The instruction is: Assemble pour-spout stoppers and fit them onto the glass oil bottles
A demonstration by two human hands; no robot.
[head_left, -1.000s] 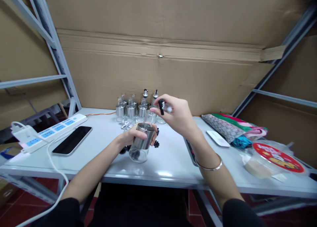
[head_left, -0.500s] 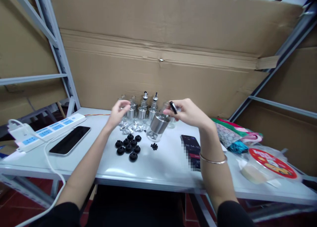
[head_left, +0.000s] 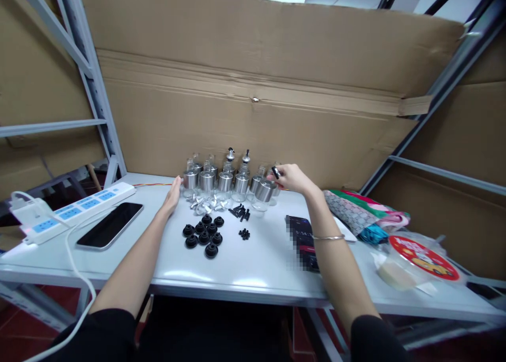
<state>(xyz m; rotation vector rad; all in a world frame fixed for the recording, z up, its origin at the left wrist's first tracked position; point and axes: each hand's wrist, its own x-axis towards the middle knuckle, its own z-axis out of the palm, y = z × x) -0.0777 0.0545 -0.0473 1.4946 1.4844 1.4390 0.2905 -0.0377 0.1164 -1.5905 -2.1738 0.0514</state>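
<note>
My right hand [head_left: 290, 177] is closed around the neck of a glass bottle [head_left: 264, 192] with a silver metal sleeve, tilted at the right end of a group of similar bottles. A small black piece [head_left: 275, 173] shows at the same hand's fingers; how it is held is unclear. My left hand [head_left: 172, 196] has its fingers stretched out, upright beside the leftmost bottle [head_left: 190, 180]; whether it touches is unclear. Two bottles at the back carry silver pump tops [head_left: 230, 155]. In front lie silver pieces [head_left: 205, 204], black tubes [head_left: 240, 212], black caps [head_left: 204, 237] and tiny black parts [head_left: 244, 234].
A phone [head_left: 110, 225] and a white power strip [head_left: 85, 209] lie at the left, with a white cable [head_left: 75, 262]. Another phone [head_left: 303, 241] shows a timer at the right. Beyond it are colourful fabric [head_left: 363, 214] and a red-labelled roll [head_left: 419, 259]. Cardboard [head_left: 253, 125] walls the back.
My right hand has carried the bottle back and slightly right, toward the row. My left hand has moved left and down, its fingers now straighter beside the bottles. The black tubes have come into view.
</note>
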